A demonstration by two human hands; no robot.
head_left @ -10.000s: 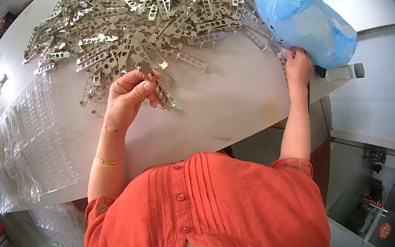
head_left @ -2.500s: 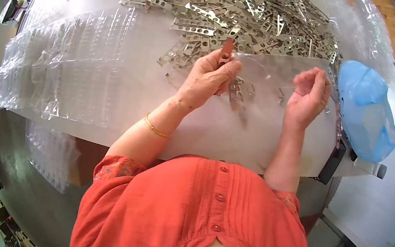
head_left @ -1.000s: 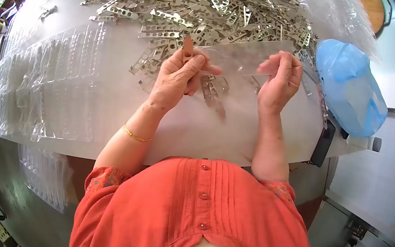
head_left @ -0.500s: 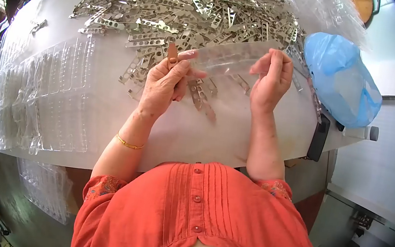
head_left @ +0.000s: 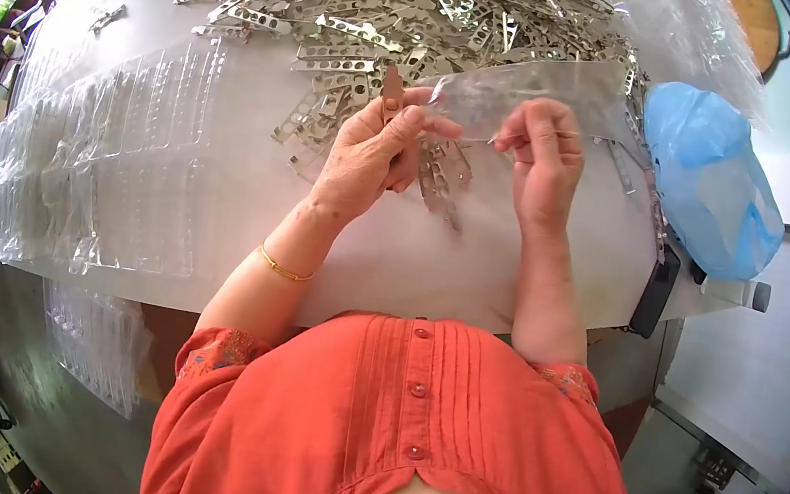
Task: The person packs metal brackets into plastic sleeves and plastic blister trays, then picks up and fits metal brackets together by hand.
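My left hand [head_left: 372,158] pinches a small flat brownish metal piece [head_left: 392,85] upright between thumb and index finger. Its other fingers touch the left end of a clear plastic bag [head_left: 538,90], which stretches to the right over the metal pile. My right hand [head_left: 546,162] is at the bag's lower edge with its thumb and fingertips pressed together; what lies between them is too small to make out. Behind both hands is a large heap of flat, perforated metal strips [head_left: 448,12].
Clear plastic trays [head_left: 126,149] are stacked at the table's left. A blue plastic bag [head_left: 707,180] lies at the right, beside a dark phone-like object [head_left: 654,296]. More clear plastic [head_left: 697,37] lies at the back right.
My right hand has moved from the bag's right end towards my left hand, and its fingers have closed more. The whole view has shifted slightly.
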